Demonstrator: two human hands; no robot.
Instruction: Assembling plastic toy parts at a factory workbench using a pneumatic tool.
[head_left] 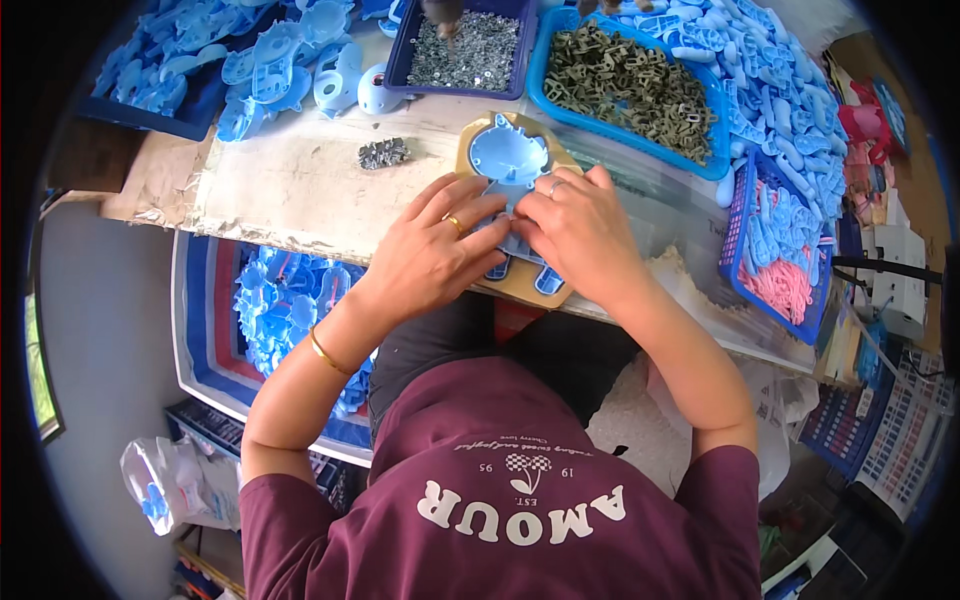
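Observation:
A light blue plastic toy shell (509, 152) with a round hollow top lies in a tan shaped holder (568, 158) at the table's front edge. My left hand (432, 243) reaches over its left side, fingers bent and their tips on the shell's middle. From the other side my right hand (582, 228) has its thumb and fingers pinched together at the same spot. Whatever small piece may be between the fingertips is hidden. Two blue foot-like parts (548, 281) show at the holder's near end, below my hands.
A dark tray of small metal pieces (522, 50) and a blue basket of olive-brown clips (722, 100) stand at the back. A metal clump (383, 153) lies left of the holder. Blue shells (275, 65) pile at left, more parts (790, 110) at right, beside a basket with pink pieces (780, 290).

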